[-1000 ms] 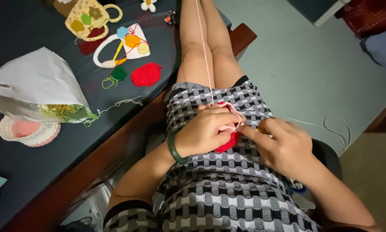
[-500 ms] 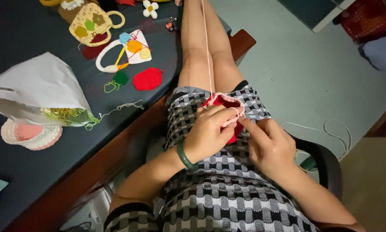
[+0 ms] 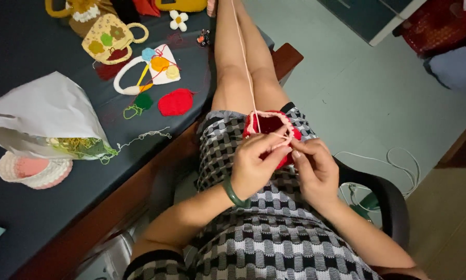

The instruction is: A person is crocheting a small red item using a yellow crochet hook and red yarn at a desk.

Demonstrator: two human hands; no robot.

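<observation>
A red crocheted piece with a pink rim [image 3: 268, 126] rests in my lap on a black, white and grey checked dress. My left hand [image 3: 255, 168] grips its near edge, a green bangle on the wrist. My right hand [image 3: 316, 171] is closed beside it, fingertips pinching the pink yarn at the rim; whether it holds a hook is hidden. A pink strand of yarn [image 3: 243, 57] runs up from the piece along my bare legs and out of the top of the view.
A dark table [image 3: 30, 62] on my left carries a white bag [image 3: 46, 122] with yarn spilling out, a pink and cream round piece [image 3: 33, 170], a red crocheted heart [image 3: 175, 102], small crocheted bags and flowers. A black chair arm [image 3: 383, 199] curves at my right.
The view has shifted, so my hands and the red piece sit lower in the frame. The pink rim of the piece now stands more open and visible above my fingers.
</observation>
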